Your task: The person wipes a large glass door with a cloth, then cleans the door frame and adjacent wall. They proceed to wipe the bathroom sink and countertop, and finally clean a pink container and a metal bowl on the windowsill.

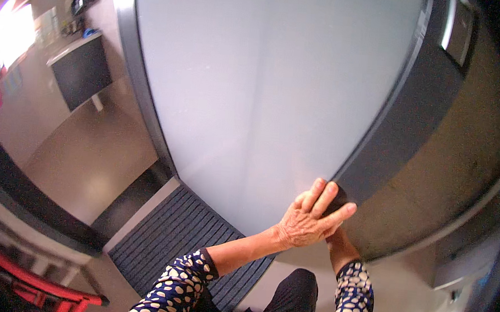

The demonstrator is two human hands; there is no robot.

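A tall door with a frosted pale panel and a dark grey frame stands before me, slanted at an angle. My left hand reaches across to the lower right edge of the door frame. Its fingers are stretched and spread over a dark rounded thing, which may be a knob; I cannot make out its kind. My right hand is beneath the left one, with only its wrist side showing. Its fingers are hidden.
A ribbed dark doormat lies at the threshold. Left of the door, a room shows a dark wall cabinet and a tan floor. A red-framed object stands at the lower left. A brownish wall is on the right.
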